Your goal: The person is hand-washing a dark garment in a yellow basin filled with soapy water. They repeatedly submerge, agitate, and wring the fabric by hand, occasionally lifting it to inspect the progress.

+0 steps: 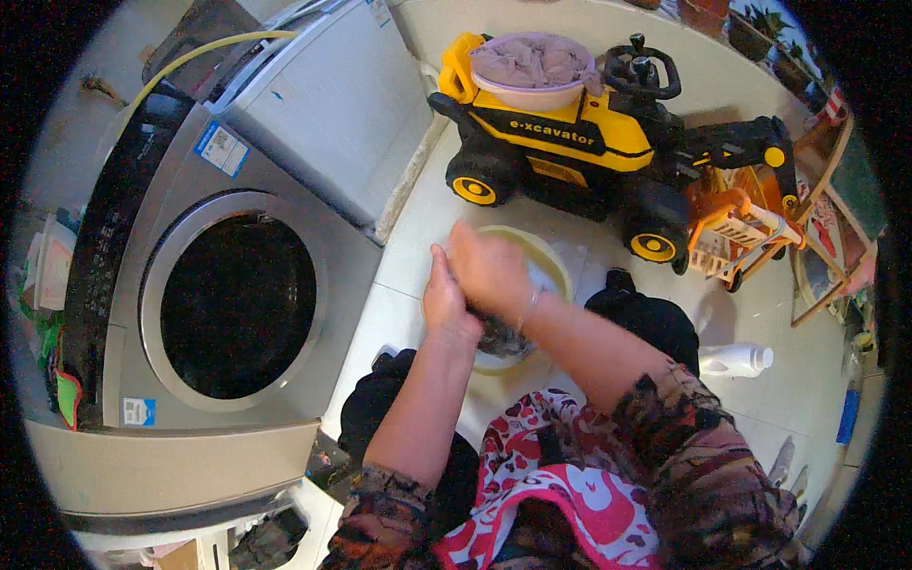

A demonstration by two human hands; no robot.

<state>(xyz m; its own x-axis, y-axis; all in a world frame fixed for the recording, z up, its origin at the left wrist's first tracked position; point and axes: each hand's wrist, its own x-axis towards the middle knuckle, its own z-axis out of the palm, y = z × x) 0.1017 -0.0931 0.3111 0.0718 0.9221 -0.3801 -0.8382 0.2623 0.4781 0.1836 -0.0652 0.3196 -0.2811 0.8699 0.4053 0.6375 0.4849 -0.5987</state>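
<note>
My left hand (447,303) is raised over a pale yellow basin (552,249) on the floor between my knees. My right hand (491,271), blurred, lies against the left hand's palm and fingers. Whether anything is held between the hands cannot be seen. Below them in the basin, dark wet cloth (502,338) and whitish suds (545,276) show in part; my hands and forearms hide the rest.
A front-loading washing machine (342,285) stands at the left, a white appliance (342,107) behind it. Ahead, a yellow ride-on toy excavator (563,135) carries a basin of cloth (534,96). A toy cart (719,242) and white bottle (734,360) are at the right.
</note>
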